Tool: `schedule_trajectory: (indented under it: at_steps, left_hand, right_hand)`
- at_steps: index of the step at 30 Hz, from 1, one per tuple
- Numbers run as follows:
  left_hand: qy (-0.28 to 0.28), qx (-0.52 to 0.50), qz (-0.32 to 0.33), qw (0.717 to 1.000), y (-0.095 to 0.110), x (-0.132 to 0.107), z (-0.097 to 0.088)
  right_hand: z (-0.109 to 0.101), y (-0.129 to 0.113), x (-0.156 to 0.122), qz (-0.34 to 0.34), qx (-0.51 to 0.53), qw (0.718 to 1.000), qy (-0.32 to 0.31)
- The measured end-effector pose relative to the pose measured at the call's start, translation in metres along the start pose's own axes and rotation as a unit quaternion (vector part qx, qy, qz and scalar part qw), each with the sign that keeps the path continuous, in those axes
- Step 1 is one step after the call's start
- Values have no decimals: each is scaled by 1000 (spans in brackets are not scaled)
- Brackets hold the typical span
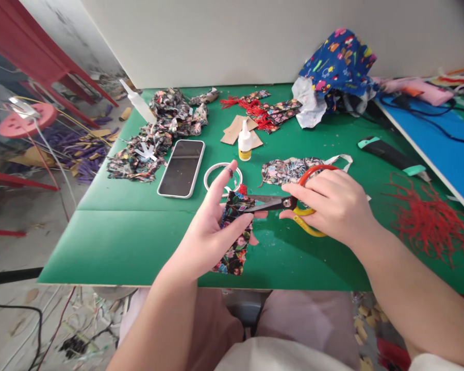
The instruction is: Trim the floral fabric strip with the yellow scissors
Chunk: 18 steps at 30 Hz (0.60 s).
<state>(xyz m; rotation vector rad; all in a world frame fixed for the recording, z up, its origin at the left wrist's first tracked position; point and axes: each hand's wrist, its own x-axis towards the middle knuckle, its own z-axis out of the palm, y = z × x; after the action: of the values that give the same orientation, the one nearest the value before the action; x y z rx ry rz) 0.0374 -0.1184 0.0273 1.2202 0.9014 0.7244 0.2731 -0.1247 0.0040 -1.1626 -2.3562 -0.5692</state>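
My left hand (216, 232) pinches a strip of black floral fabric (237, 255) between thumb and fingers, above the front part of the table. A small red tuft (243, 189) shows at the strip's upper end. In my right hand (332, 201) is a pair of scissors (272, 202) with red and yellow handles, my fingers through the loops. Its dark blades point left and lie across the fabric near my left thumb; whether they cut into it I cannot tell. Just beyond my right hand lies a patterned fabric piece (290, 170) with a white strap.
On the green table (112, 242) are a phone (181, 169), a white cable coil (212, 178), a glue bottle (245, 144) by cardboard pieces (232, 131), and crumpled floral fabric (178, 116). A utility knife (394, 157) and red threads (433, 221) lie right, blue printed cloth (340, 64) behind.
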Motion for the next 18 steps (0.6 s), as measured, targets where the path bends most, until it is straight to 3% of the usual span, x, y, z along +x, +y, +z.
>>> schedule_trajectory:
  at_steps: [18]
  left_hand:
    - [-9, 35, -1, 999, -3, 0, 0]
  right_hand:
    - [0, -3, 1, -1, -8, 1000, -10]
